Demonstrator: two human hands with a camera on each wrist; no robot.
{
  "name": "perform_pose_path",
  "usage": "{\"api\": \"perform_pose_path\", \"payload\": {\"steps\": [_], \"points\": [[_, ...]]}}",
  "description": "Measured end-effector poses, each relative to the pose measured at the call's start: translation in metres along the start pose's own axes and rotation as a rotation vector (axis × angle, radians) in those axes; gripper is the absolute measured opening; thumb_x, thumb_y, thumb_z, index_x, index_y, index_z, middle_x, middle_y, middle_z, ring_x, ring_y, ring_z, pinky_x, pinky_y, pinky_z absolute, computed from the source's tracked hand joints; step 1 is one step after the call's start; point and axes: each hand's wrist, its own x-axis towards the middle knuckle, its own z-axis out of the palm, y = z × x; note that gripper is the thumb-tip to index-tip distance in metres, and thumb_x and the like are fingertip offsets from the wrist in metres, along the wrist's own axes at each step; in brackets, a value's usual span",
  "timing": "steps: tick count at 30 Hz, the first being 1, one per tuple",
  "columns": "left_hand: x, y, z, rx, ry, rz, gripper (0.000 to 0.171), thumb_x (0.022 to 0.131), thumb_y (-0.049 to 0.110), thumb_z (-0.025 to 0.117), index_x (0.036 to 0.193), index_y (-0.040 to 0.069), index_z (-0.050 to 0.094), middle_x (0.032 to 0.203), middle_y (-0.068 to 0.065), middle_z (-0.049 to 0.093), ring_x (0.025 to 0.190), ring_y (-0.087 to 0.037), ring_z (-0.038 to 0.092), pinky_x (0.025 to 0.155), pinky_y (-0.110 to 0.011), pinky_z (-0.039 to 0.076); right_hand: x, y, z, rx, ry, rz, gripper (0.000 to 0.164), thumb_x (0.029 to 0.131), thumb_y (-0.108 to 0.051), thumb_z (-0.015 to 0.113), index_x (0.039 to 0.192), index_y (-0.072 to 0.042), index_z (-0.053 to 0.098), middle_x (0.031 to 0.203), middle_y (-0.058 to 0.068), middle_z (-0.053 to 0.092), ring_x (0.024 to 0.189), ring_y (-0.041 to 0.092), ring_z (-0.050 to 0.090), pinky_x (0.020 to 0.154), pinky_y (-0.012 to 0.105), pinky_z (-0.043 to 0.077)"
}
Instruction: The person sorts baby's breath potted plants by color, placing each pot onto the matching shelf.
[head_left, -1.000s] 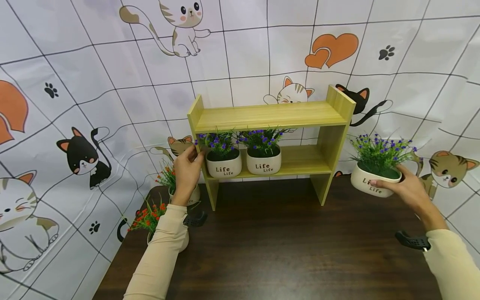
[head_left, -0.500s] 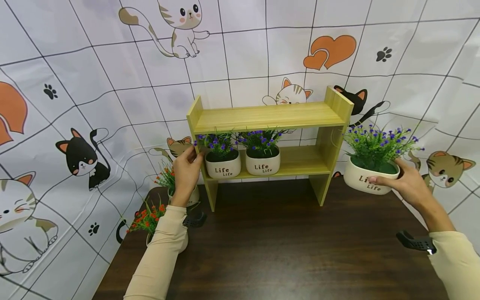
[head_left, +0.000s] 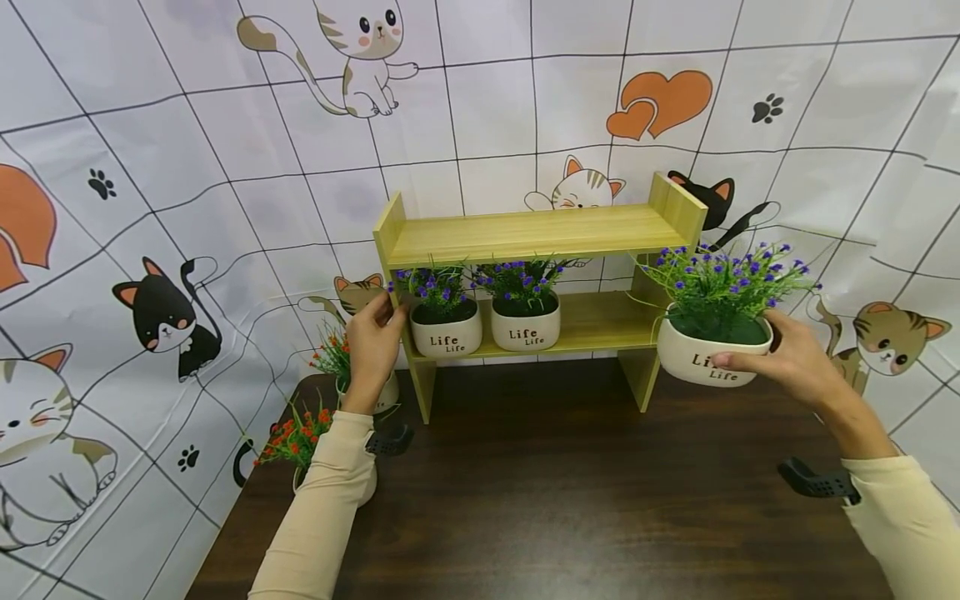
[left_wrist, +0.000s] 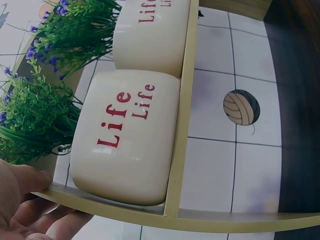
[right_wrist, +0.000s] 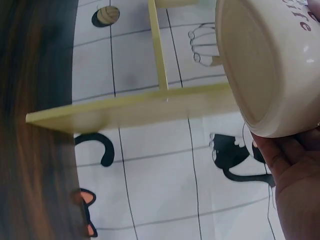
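Note:
My right hand (head_left: 806, 367) grips a white oval flowerpot (head_left: 705, 354) with purple flowers, thumb on its "Life" lettering. It hangs above the table, just right of the wooden shelf (head_left: 525, 232) and overlapping its right panel in the head view. The pot's underside shows in the right wrist view. At the shelf's left panel, my left hand (head_left: 375, 337) pinches the panel edge, thumb (left_wrist: 30, 179) inside and fingers outside. Two like pots stand on the lower board: a left flowerpot (head_left: 447, 335) close to that hand and a middle flowerpot (head_left: 527, 327) beside it.
Two pots with orange-red flowers stand on the table at the left: a rear pot (head_left: 390, 392) and a front pot (head_left: 367, 487), partly hidden by my left arm. The dark table (head_left: 570, 500) meets a cat-patterned wall covering (head_left: 495, 108) behind the shelf.
My right hand has carried its flowerpot leftward, from well right of the shelf to its right panel. The left hand has stayed on the shelf's left panel.

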Motion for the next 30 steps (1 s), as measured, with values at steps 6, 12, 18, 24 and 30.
{"api": "perform_pose_path", "payload": {"steps": [6,12,18,24,30], "points": [[0.0,-0.002,0.001,0.002,0.006,0.002,0.033,0.105,0.012,0.067,0.136,-0.001,0.071,0.13,-0.024,0.074,0.123,-0.037,0.073,0.103,-0.051,0.059,0.01,-0.012,0.013,0.021,-0.01,-0.03,0.05,0.082,-0.024,0.088,0.117,0.003,0.064,0.093,-0.001,0.063,0.077,0.004,0.054,0.066,0.023,0.045],[0.001,-0.004,0.002,0.003,-0.004,-0.002,0.036,0.106,0.013,0.066,0.14,0.001,0.069,0.131,-0.023,0.074,0.123,-0.036,0.073,0.103,-0.05,0.059,0.02,-0.027,0.026,0.075,-0.056,-0.051,0.05,0.084,-0.023,0.088,0.12,0.002,0.064,0.096,0.0,0.068,0.08,0.003,0.061,0.07,0.019,0.049],[0.002,-0.004,0.001,0.005,0.013,0.016,0.035,0.105,0.011,0.067,0.138,0.0,0.07,0.129,-0.024,0.074,0.122,-0.037,0.073,0.102,-0.051,0.06,0.034,-0.041,0.043,0.118,-0.136,-0.044,0.064,0.087,-0.028,0.087,0.135,0.002,0.057,0.112,0.018,0.072,0.086,0.002,0.066,0.073,0.02,0.053],[0.001,-0.003,0.001,0.021,0.002,0.0,0.032,0.106,0.013,0.066,0.136,0.001,0.072,0.128,-0.023,0.075,0.12,-0.036,0.074,0.1,-0.051,0.061,0.046,-0.047,0.059,0.213,-0.162,-0.069,0.08,0.089,-0.023,0.086,0.155,-0.003,0.045,0.124,0.022,0.069,0.091,0.002,0.07,0.074,0.023,0.058],[0.0,-0.003,0.001,0.033,0.005,0.004,0.03,0.106,0.012,0.065,0.133,0.001,0.072,0.128,-0.023,0.075,0.122,-0.035,0.074,0.099,-0.051,0.061,0.056,-0.049,0.072,0.35,-0.172,-0.076,0.095,0.091,-0.015,0.086,0.163,-0.009,0.025,0.131,0.023,0.06,0.091,0.006,0.073,0.067,0.031,0.062]]}}
